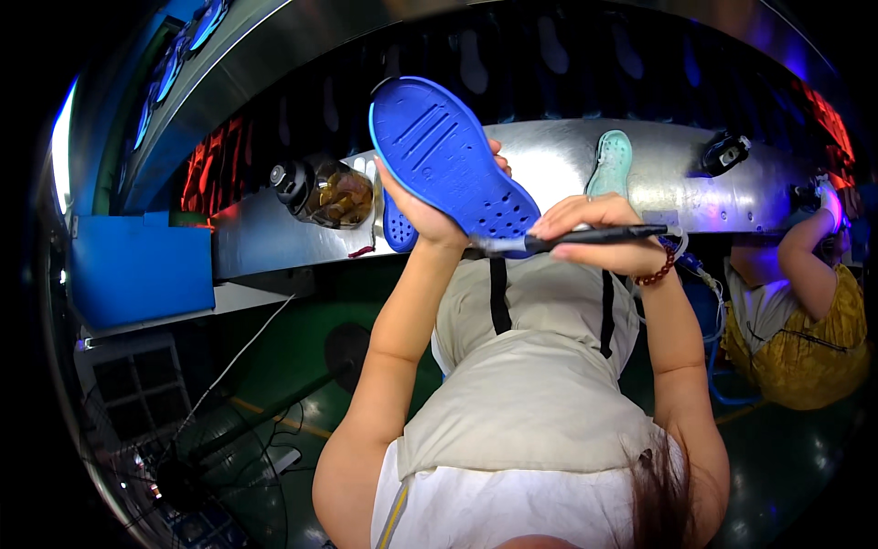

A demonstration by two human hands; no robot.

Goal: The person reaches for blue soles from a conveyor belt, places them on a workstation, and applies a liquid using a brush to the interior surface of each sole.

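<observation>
My left hand grips a blue shoe sole from beneath, its fingertips showing past the right edge. The sole tilts up above the bench, its grooved face toward me and its end with small holes at the lower right. In my right hand is a slim brush with a black handle, pinched between thumb and fingers. The brush's pale tip meets the lower edge of the sole; whether it touches cannot be made out. A second blue piece with holes lies partly hidden behind my left wrist.
On the metal bench lie a mint-green shoe sole and a small black object. A clear jar stands left. Dark soles line the far side. A co-worker sits at right; a fan stands lower left.
</observation>
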